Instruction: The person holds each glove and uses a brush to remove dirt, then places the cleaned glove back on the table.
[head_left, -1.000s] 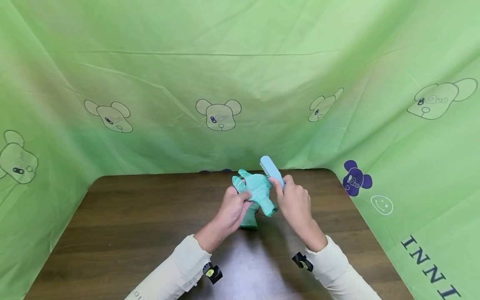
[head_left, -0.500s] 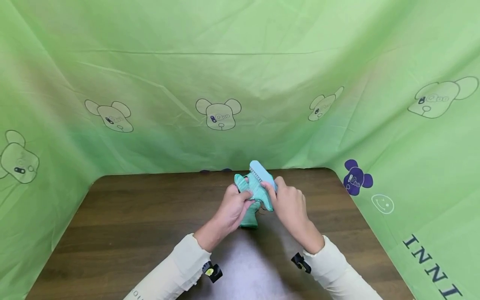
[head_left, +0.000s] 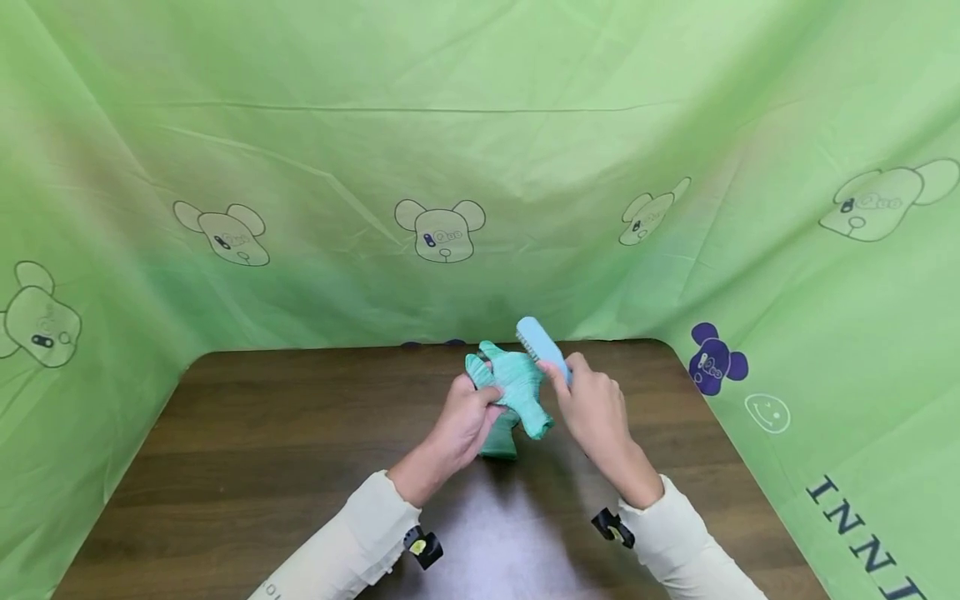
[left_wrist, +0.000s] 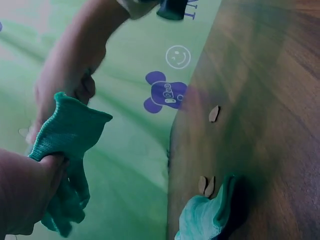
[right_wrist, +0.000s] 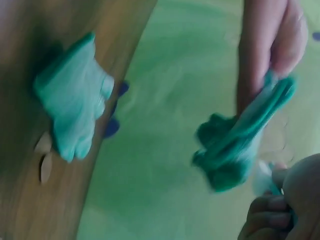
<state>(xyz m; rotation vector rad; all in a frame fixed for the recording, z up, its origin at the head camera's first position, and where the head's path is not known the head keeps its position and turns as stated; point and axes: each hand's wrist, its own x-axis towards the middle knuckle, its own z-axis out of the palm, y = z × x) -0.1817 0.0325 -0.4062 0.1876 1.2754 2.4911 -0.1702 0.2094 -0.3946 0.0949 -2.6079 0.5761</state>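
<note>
Left hand (head_left: 467, 415): thumb on top, clamped on the held glove; its place matches half a second ago.
Table glove (head_left: 501, 443): lies on the table (head_left: 300, 425), beneath the held glove.
Held glove (head_left: 522, 383): raised above the table, its middle uncovered again.
Brush (head_left: 540, 342): just back from across the held glove to its right edge, bristles facing it; contact cannot be told. Probably a gap between strokes.
Right hand (head_left: 596, 408): fingers clamped on the brush handle, shifted rightward with it.
</note>
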